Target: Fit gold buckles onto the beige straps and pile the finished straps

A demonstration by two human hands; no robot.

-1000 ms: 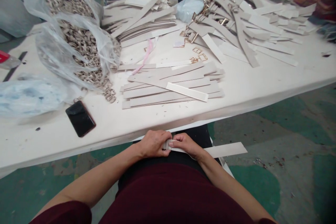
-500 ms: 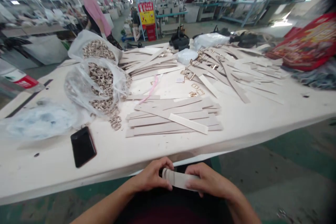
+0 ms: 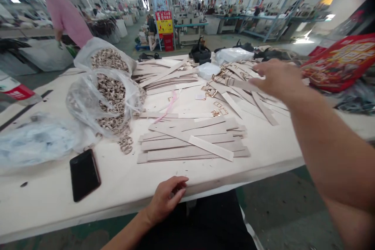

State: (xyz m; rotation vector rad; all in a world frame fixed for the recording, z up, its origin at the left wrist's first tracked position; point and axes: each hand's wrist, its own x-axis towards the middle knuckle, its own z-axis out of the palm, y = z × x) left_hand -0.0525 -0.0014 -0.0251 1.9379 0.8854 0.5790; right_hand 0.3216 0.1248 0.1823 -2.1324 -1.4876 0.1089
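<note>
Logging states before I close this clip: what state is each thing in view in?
Left hand: half-curled, thumb and fingers apart, nothing visible in it.
Buckled straps: heaped, crossing.
Right hand: at that heap, grip unclear.
Front strips: flat, loosely stacked.
Clear bag: open, loops spilling out.
Loose buckles: unattached.
Phone: flat, screen dark.

white table (image 3: pixel 123 179) bearing beige strips (image 3: pixel 187 146), a black phone (image 3: pixel 84 175), gold buckles (image 3: pixel 220 108).
</note>
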